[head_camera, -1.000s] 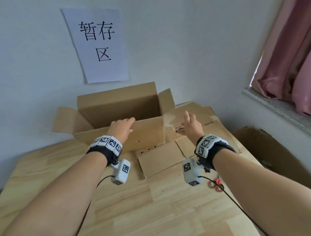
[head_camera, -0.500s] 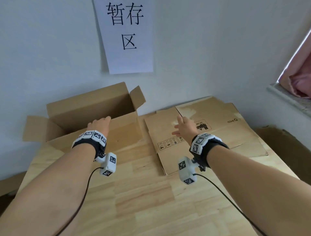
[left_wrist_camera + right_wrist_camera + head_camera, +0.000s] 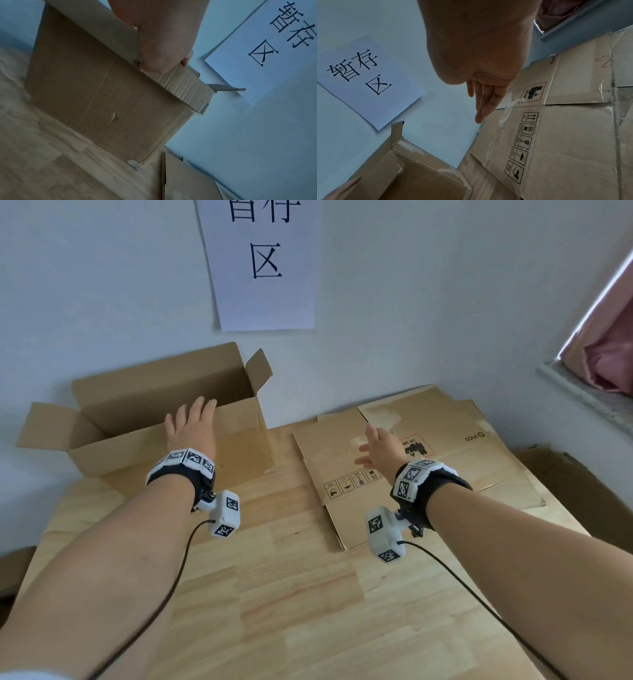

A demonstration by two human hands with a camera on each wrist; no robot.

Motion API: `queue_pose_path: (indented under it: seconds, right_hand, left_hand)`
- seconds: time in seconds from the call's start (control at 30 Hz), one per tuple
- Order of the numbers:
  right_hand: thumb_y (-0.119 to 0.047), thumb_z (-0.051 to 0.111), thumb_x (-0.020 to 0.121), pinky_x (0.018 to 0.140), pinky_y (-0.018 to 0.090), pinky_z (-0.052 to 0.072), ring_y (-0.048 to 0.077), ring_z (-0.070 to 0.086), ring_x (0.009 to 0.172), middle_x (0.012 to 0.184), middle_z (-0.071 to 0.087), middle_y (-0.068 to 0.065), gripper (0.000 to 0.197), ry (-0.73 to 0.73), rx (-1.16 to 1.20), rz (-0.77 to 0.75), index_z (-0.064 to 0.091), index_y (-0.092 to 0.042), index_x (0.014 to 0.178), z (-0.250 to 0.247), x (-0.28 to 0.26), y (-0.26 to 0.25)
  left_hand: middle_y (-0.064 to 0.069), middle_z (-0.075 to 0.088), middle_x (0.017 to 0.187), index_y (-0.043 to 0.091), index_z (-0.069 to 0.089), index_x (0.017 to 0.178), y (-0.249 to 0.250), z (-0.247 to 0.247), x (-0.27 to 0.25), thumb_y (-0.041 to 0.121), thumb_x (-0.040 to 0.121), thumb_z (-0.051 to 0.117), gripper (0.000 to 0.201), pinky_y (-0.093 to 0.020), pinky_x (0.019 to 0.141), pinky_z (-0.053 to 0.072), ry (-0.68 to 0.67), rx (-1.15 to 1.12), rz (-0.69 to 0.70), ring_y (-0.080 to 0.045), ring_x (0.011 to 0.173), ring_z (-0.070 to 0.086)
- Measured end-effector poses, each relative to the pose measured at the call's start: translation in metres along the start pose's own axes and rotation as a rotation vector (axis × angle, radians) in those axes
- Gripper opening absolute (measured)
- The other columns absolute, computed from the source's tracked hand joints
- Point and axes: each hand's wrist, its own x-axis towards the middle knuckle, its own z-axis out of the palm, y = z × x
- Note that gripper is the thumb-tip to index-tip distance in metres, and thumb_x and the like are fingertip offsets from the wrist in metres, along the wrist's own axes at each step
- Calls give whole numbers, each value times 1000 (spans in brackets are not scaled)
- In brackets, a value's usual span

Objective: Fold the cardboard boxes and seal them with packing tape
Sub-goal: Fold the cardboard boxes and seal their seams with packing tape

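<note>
An open cardboard box (image 3: 239, 446) stands at the back left of the wooden table (image 3: 291, 594), with its flaps spread. My left hand (image 3: 191, 428) lies over the box's near rim with fingers straight. In the left wrist view its thumb (image 3: 163, 63) touches the box's (image 3: 102, 101) folded front flap. A stack of flattened cardboard boxes (image 3: 479, 467) lies at the back right, printed with handling symbols. My right hand (image 3: 378, 448) hovers just above it, fingers (image 3: 484, 102) straight and empty. No tape is in view.
A paper sign (image 3: 263, 265) hangs on the wall behind the box. Another cardboard box (image 3: 565, 484) sits low beyond the table's right edge, under a window sill with a pink curtain (image 3: 609, 364). Bare table top lies in front of me.
The open box has slid left, off the flattened stack. My right hand left the box's corner and now hovers over the flat cardboard. My left fingers have straightened.
</note>
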Motion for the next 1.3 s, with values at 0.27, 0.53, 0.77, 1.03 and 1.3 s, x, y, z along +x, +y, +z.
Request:
queue_pose_path:
  seconds: [0.27, 0.53, 0.77, 1.03, 1.3]
  right_hand:
    - [-29, 34, 103, 76, 37, 55, 19, 59, 73, 125, 55, 26, 44, 19, 220, 79, 40, -1, 135, -23, 0, 33]
    - [-45, 26, 101, 61, 27, 53, 21, 67, 78, 117, 62, 14, 50, 127, 246, 255, 46, -8, 129, -84, -4, 89]
    - [-43, 26, 102, 65, 27, 51, 24, 66, 83, 118, 62, 16, 52, 244, 352, 377, 46, -3, 129, -161, -1, 137]
    - [-43, 26, 102, 61, 24, 49, 19, 62, 79, 96, 64, 11, 51, 288, 424, 486, 52, -1, 113, -190, 17, 179]
    - [-43, 28, 102, 65, 25, 49, 22, 61, 91, 105, 61, 12, 52, 256, 446, 569, 50, -2, 123, -177, 35, 197]
  left_hand:
    - [0, 27, 151, 27, 38, 141, 39, 11, -28, -22, 64, 50, 92, -55, 115, -1, 202, -106, 163, -23, 143, 18]
    - [2, 33, 148, 26, 48, 133, 135, 41, -60, -15, 72, 49, 73, -55, 113, 14, 53, -281, 197, -23, 135, 30]
    - [-8, 58, 91, 9, 62, 89, 191, 101, -89, -9, 83, 44, 26, -37, 80, 43, -213, -715, -303, -30, 94, 55]
    - [-17, 53, 114, -4, 49, 128, 213, 143, -82, 7, 95, 46, 35, -34, 84, 39, -615, -837, -704, -30, 109, 52]
    - [-21, 49, 138, -3, 44, 135, 217, 164, -63, 11, 95, 51, 44, -29, 70, 49, -694, -883, -684, -22, 96, 58]
